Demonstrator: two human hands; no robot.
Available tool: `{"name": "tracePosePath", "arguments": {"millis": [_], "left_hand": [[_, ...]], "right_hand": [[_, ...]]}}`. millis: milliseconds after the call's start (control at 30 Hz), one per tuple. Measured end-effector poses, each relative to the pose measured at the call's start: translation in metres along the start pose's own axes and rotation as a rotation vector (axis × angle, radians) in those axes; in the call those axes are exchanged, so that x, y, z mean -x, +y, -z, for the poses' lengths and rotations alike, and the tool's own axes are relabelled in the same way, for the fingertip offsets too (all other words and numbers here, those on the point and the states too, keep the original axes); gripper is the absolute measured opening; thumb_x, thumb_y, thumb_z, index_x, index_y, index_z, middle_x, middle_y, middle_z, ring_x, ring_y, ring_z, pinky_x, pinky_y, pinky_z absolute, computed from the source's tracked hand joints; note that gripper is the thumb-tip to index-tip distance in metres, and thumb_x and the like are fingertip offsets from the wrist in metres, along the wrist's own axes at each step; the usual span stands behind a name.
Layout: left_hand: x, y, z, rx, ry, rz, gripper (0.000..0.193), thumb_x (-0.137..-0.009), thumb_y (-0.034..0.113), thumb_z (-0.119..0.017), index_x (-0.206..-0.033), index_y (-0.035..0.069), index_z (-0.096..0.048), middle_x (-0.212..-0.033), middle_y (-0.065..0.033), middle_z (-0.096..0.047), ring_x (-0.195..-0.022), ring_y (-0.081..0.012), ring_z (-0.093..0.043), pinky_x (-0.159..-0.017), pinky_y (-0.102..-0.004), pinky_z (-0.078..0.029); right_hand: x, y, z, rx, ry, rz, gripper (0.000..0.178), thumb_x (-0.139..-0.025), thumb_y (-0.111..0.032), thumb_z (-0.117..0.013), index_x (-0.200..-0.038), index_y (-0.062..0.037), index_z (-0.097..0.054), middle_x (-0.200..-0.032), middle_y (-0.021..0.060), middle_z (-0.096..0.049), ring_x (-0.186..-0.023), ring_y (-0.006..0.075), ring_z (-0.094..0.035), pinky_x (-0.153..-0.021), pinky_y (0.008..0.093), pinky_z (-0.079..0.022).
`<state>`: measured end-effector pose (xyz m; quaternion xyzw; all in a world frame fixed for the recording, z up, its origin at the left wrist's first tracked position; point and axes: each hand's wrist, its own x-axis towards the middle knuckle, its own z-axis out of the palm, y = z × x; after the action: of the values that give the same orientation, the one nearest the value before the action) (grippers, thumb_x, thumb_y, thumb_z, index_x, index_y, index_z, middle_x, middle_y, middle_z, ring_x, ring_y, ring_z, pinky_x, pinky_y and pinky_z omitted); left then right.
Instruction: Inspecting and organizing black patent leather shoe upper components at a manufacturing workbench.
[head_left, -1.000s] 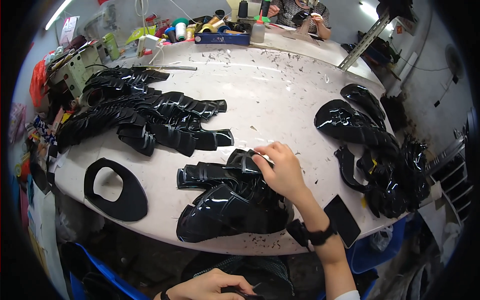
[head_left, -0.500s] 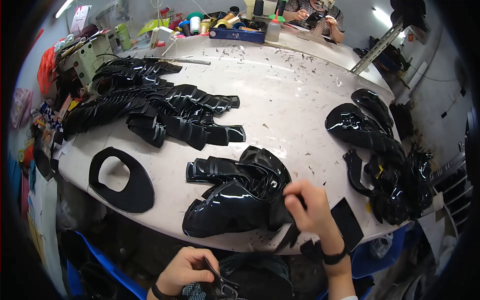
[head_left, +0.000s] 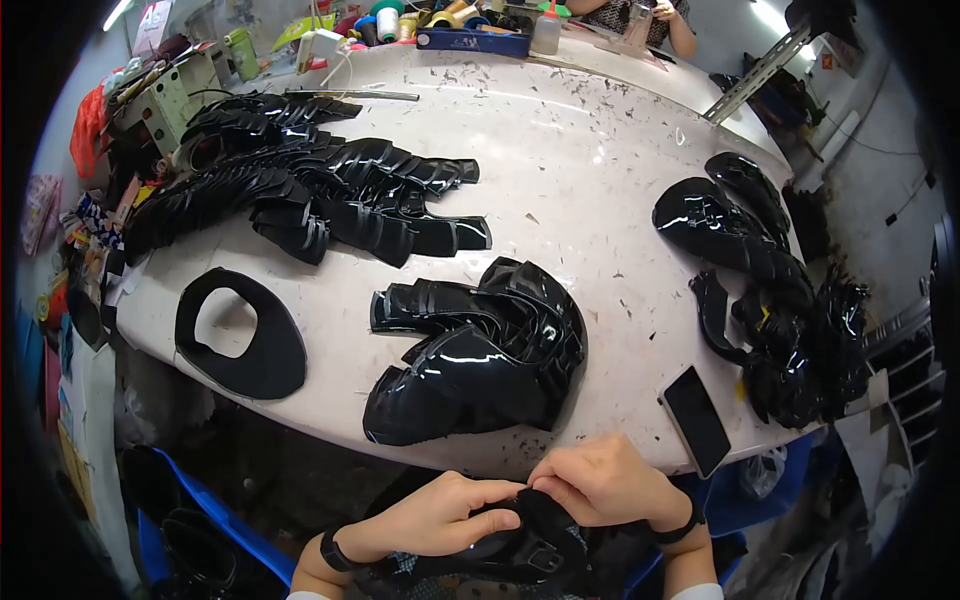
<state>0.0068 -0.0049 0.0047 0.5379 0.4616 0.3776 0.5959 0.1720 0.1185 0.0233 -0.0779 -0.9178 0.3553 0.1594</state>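
Note:
Close to my body, below the table's front edge, a black piece with a metal buckle (head_left: 545,558) hangs between my hands, its lower part dark and hard to make out. My left hand (head_left: 445,515) is closed on its upper edge with thumb and index finger. Against those fingertips, my right hand (head_left: 605,485) pinches the same edge. Just beyond lies a heap of glossy black leather shoe-upper-like pieces (head_left: 470,385), nested and curved. A flat black phone (head_left: 697,420) rests at the table edge to the right of my right hand.
A flat black ring-shaped piece (head_left: 275,350) lies on the left of the white table (head_left: 560,190). Stacks of glossy black pieces (head_left: 340,180) fill the far left; more black pieces (head_left: 720,225) lie right. A blue tray (head_left: 473,41) stands behind. Another person (head_left: 680,30) sits across.
My right hand has come down from the glossy heap to meet my left hand at the buckled piece. The left hand has moved right. The tabletop sits slightly higher in view.

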Motion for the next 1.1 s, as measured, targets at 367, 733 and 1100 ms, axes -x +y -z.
{"name": "tracePosePath", "arguments": {"millis": [367, 733, 1100], "left_hand": [[-0.005, 0.007, -0.003, -0.044, 0.028, 0.011, 0.024, -0.085, 0.021, -0.052, -0.096, -0.001, -0.055, -0.052, -0.0122, -0.05, -0.042, -0.0224, -0.047, -0.044, -0.0276, -0.036], [-0.007, -0.009, -0.016, -0.043, 0.154, -0.058, 0.019, -0.081, 0.018, -0.057, -0.084, -0.001, -0.063, -0.057, -0.0095, -0.056, -0.045, -0.015, -0.051, -0.043, -0.0247, -0.037], [0.001, -0.033, -0.023, 0.12, 0.58, -0.06, 0.016, -0.081, 0.011, -0.059, -0.083, -0.004, -0.062, -0.057, -0.0034, -0.057, -0.05, -0.0043, -0.047, -0.045, -0.0187, -0.035]], "right_hand": [[-0.001, -0.005, -0.001, 0.11, -0.024, 0.014, 0.01, -0.07, -0.011, -0.064, -0.069, -0.0082, -0.055, -0.054, 0.0038, -0.053, -0.045, 0.0196, -0.053, -0.04, 0.0287, -0.04], [0.0, -0.013, 0.007, 0.19, -0.195, 0.033, 0.01, -0.075, -0.014, -0.06, -0.074, -0.0073, -0.053, -0.059, 0.0019, -0.053, -0.048, 0.0165, -0.053, -0.042, 0.0284, -0.039], [0.041, -0.044, -0.024, -0.027, 0.362, -0.383, 0.047, -0.077, -0.044, -0.059, -0.091, 0.0013, -0.055, -0.082, 0.0104, -0.057, -0.064, 0.0194, -0.057, -0.054, 0.0258, -0.047]]}}
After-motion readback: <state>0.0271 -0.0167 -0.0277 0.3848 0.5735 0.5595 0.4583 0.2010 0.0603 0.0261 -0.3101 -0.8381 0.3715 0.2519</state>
